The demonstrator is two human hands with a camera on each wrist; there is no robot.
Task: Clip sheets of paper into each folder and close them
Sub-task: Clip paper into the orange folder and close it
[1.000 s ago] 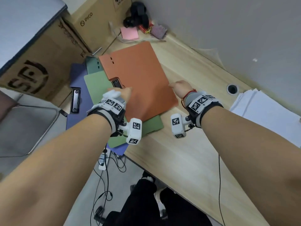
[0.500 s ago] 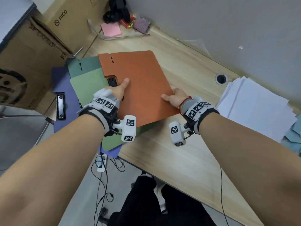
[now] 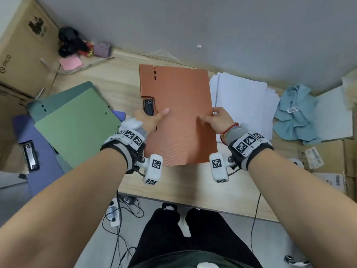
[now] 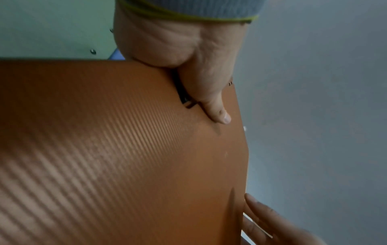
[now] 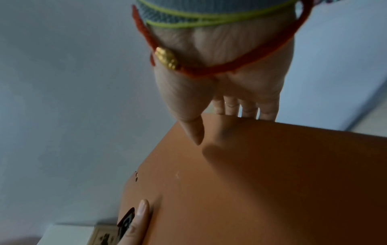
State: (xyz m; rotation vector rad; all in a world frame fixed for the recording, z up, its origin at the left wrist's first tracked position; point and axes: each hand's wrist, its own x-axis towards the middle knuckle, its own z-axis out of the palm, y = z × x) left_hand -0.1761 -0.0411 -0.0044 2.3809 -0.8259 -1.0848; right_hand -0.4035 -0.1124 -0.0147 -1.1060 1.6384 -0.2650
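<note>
A closed orange folder [image 3: 177,113] is held flat over the middle of the wooden desk [image 3: 183,186], square to me. My left hand [image 3: 154,118] grips its left edge beside the black clip [image 3: 148,107], thumb pressed on the cover [image 4: 125,149]. At the right edge my right hand [image 3: 214,118] pinches the folder [image 5: 251,182], thumb on top and fingers [image 5: 247,107] underneath. A stack of white paper [image 3: 245,101] lies just right of the folder, partly under its edge. A light green folder [image 3: 77,122] and a purple folder [image 3: 38,161] lie overlapped at the left.
Cardboard boxes [image 3: 23,45] stand at the far left and another box [image 3: 324,155] at the right. A blue cloth [image 3: 295,113] lies past the paper. Pink sticky notes [image 3: 70,62] and a black object [image 3: 69,42] sit at the back left. A grey wall runs behind the desk.
Both hands have carried the orange folder off the pile at the left to the desk's middle and turned it square. The paper stack and blue cloth have come into view.
</note>
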